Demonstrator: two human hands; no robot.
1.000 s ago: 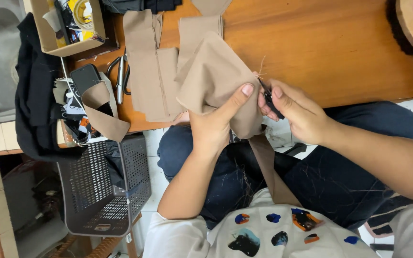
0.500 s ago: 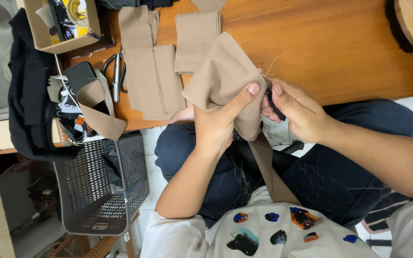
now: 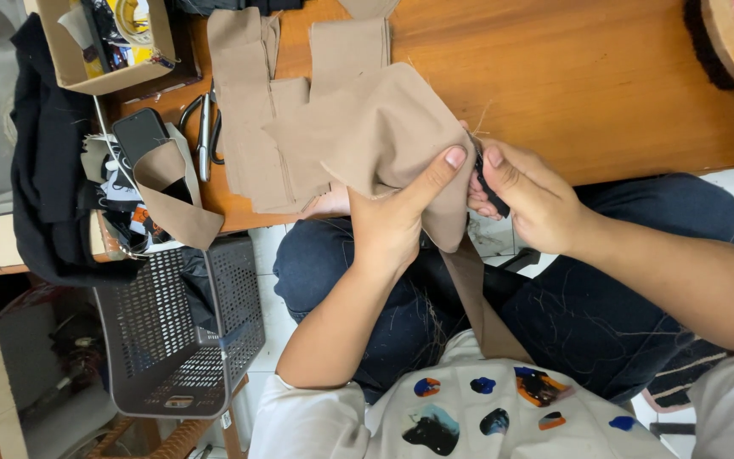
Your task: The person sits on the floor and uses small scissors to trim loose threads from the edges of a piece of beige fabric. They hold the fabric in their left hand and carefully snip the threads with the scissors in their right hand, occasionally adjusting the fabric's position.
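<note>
- Across the wooden counter (image 3: 605, 76), several tan strips (image 3: 252, 110) lie flat beside scissors (image 3: 206, 127), apparently set aside from your work.
- Over your lap, the tan fabric piece (image 3: 384, 144) is the one in hand, loose threads showing at its edge.
- Your left hand (image 3: 397, 221) pinches its fold.
- Your right hand (image 3: 528, 200) clamps a small dark tool (image 3: 490, 183) against the edge; trimming looks unfinished.

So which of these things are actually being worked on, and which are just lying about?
In hand:
- tan fabric piece, pinched by left hand
- small dark tool in right hand

Lying about:
- folded tan strips
- scissors
- phone
- cardboard box
- grey basket
</note>
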